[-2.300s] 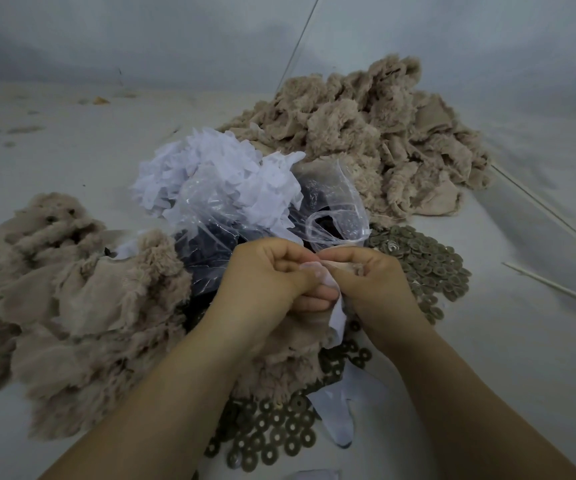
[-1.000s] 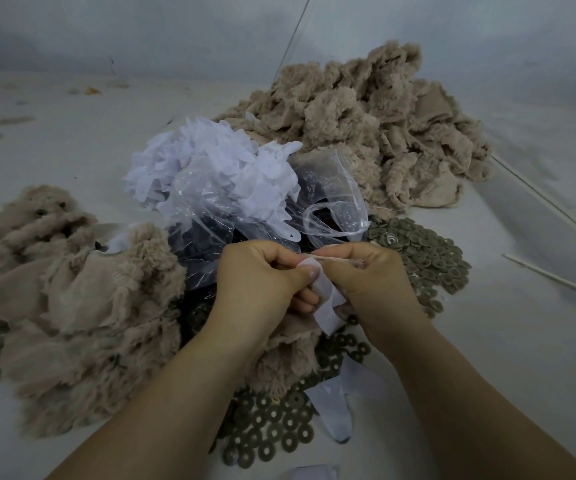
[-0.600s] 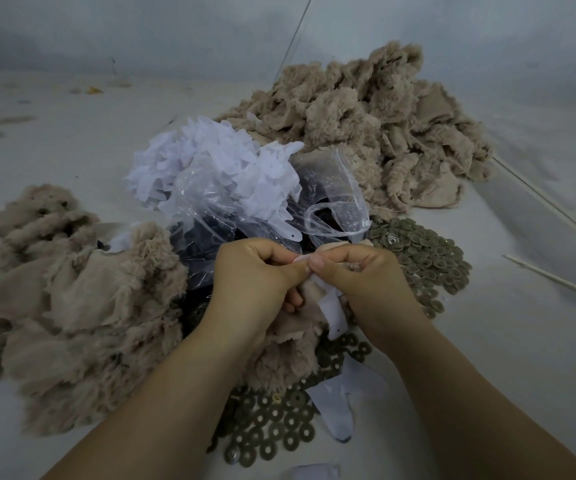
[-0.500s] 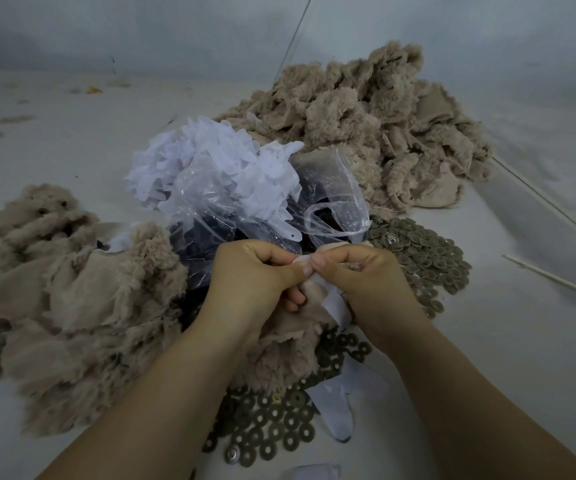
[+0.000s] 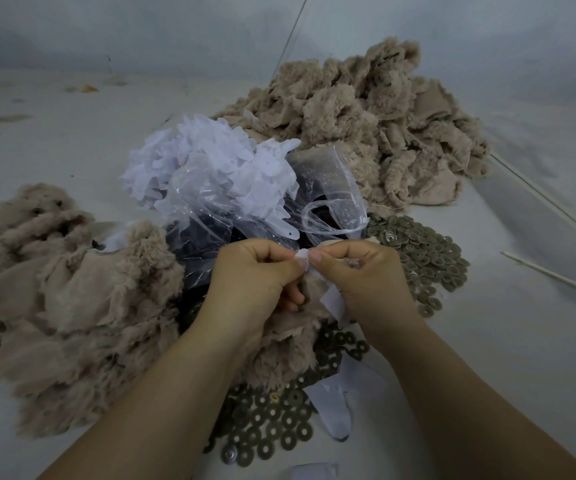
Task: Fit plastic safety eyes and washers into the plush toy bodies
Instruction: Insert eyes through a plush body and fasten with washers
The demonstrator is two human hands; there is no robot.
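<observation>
Up close, a left hand [image 5: 255,271] and a right hand [image 5: 359,271] meet at centre, curled fingers pinching a white fabric strip [image 5: 333,299] against a fuzzy beige plush toy body [image 5: 286,355] lying under the wrists. Flat ring-shaped washers [image 5: 425,258] spread at 3 and 6 o'clock. Crinkled clear bags [image 5: 321,188] at 12 o'clock hold white scraps [image 5: 210,157]; their dark contents are indistinct. Any eye between the fingertips is hidden.

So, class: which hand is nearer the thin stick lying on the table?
Right. The right hand lies between the stick and the left hand, which is farther across.
</observation>
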